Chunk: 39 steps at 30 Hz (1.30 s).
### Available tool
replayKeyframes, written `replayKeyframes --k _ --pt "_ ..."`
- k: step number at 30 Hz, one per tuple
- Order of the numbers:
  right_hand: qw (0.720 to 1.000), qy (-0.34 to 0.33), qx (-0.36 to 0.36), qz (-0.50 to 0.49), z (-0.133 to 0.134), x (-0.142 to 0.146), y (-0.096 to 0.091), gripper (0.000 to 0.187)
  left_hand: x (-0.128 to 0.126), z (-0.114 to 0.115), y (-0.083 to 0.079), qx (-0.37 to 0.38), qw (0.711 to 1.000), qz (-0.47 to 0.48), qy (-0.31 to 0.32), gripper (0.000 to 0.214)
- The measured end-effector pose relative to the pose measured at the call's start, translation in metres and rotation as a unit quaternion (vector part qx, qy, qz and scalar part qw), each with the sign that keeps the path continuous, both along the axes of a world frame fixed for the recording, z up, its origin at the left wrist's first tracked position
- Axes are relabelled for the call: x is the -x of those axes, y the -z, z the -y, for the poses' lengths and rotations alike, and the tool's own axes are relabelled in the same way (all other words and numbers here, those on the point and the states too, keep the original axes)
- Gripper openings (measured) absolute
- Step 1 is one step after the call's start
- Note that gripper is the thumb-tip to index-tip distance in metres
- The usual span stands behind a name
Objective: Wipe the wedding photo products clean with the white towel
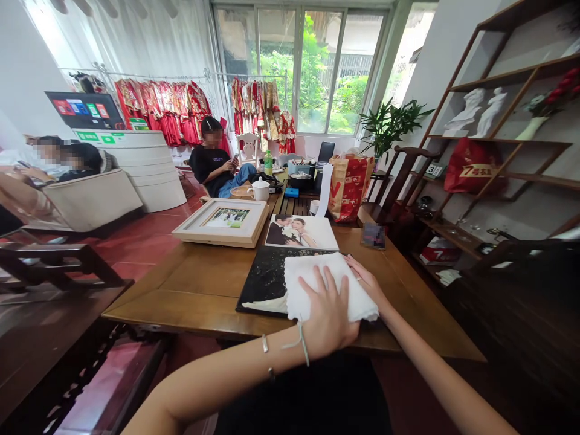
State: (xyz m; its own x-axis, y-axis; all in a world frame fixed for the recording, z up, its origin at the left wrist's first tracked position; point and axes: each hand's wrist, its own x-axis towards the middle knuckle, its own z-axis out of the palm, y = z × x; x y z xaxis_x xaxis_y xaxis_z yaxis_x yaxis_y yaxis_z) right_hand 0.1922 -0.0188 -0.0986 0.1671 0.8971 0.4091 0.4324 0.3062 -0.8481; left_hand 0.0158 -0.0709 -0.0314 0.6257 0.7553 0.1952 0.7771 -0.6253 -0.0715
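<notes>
My left hand lies with fingers spread on a white cloth, pressing it against a dark photo panel. The panel rests on the wooden table and shows a pale shape along its lower left edge; the cloth covers much of its right side. At the panel's upper right, my right hand has its fingers stretched out beside the cloth, its lower part hidden behind it. Just beyond the panel is a wedding photo of a couple. A pale framed picture lies farther left.
The wooden table also bears a white lidded cup, a red paper bag and a small dark card near the right edge. A person sits beyond with a phone. Shelves stand to the right.
</notes>
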Motion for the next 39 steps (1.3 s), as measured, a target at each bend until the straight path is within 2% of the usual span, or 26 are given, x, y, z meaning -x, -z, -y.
replayKeyframes --k 3,5,9,12,16,23,26,28,32,39 --pt "0.999 0.002 -0.016 -0.029 0.001 -0.002 0.003 0.040 -0.015 -0.024 0.002 0.004 1.000 0.003 -0.030 0.072" --pt "0.998 0.016 -0.032 -0.050 0.001 -0.002 0.004 0.039 -0.024 -0.044 0.005 -0.001 1.000 0.005 -0.028 0.071" --pt "0.995 0.047 -0.043 -0.074 0.003 -0.001 0.002 0.040 -0.031 -0.080 0.011 -0.035 0.998 0.012 0.050 0.068" --pt "0.994 0.063 -0.044 -0.077 0.004 -0.001 0.001 0.041 -0.026 -0.091 0.013 -0.054 0.992 0.020 0.110 0.066" --pt "0.995 0.066 -0.032 -0.064 0.004 -0.002 0.000 0.043 -0.010 -0.074 0.010 -0.050 0.987 0.018 0.150 0.065" --pt "0.997 0.072 -0.018 -0.009 -0.002 -0.005 0.003 0.037 0.027 -0.008 0.008 -0.008 0.987 0.019 0.161 0.076" --pt "0.998 0.062 -0.022 0.007 -0.002 -0.004 0.002 0.039 0.034 0.008 0.008 0.008 0.988 0.013 0.157 0.078" --pt "0.999 0.047 -0.024 0.010 0.000 -0.002 0.000 0.039 0.033 0.009 0.008 0.010 0.990 0.007 0.142 0.078" --pt "1.000 -0.005 -0.025 0.017 0.004 0.003 -0.008 0.037 0.019 -0.006 0.009 -0.003 0.995 0.019 0.093 0.075" --pt "0.999 0.003 -0.024 0.047 0.003 0.000 -0.003 0.036 0.007 -0.044 0.013 -0.008 0.998 0.035 0.054 0.070"
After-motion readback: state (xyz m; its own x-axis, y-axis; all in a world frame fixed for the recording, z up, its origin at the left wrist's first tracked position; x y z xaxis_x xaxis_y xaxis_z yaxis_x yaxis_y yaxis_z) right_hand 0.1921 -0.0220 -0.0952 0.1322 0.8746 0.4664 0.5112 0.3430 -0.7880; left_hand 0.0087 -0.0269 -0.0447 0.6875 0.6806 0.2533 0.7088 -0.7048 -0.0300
